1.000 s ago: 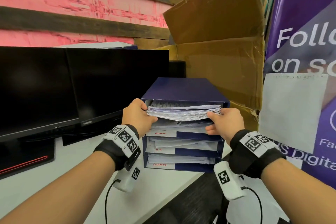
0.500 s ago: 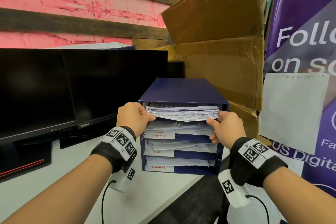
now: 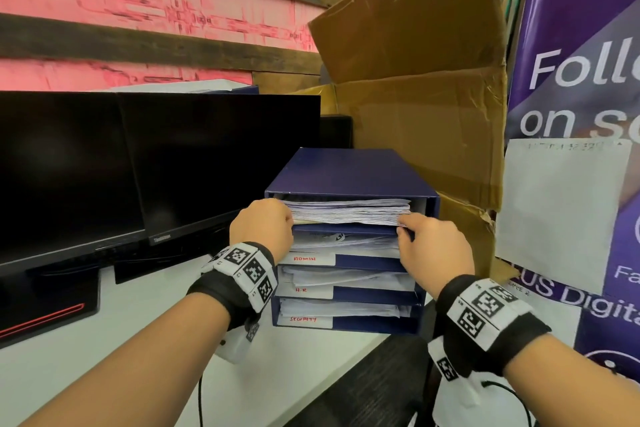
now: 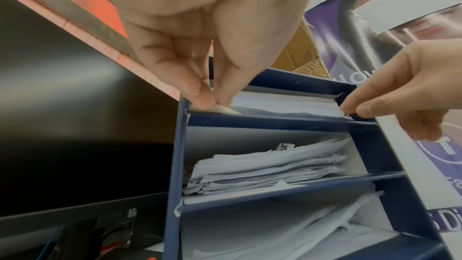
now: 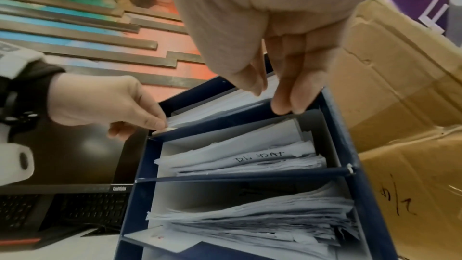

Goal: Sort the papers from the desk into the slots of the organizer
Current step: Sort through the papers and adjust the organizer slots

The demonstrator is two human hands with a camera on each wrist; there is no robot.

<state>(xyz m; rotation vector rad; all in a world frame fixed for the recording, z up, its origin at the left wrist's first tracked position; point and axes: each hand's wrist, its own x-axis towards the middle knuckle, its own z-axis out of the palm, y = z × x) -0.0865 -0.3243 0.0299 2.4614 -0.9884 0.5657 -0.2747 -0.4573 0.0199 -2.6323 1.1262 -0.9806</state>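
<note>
The left hand (image 3: 261, 225) pinches the left front corner of the paper stack (image 3: 349, 211); the right hand (image 3: 434, 246) grips its right front corner between thumb and fingers. The stack sits in the top slot of the blue organizer (image 3: 349, 170), which stands on the white desk (image 3: 138, 340) beside a black monitor (image 3: 221, 159).

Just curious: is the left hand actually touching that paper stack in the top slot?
Touching. In the left wrist view, the left hand pinches the left corner of the paper stack with its fingertips.
</note>
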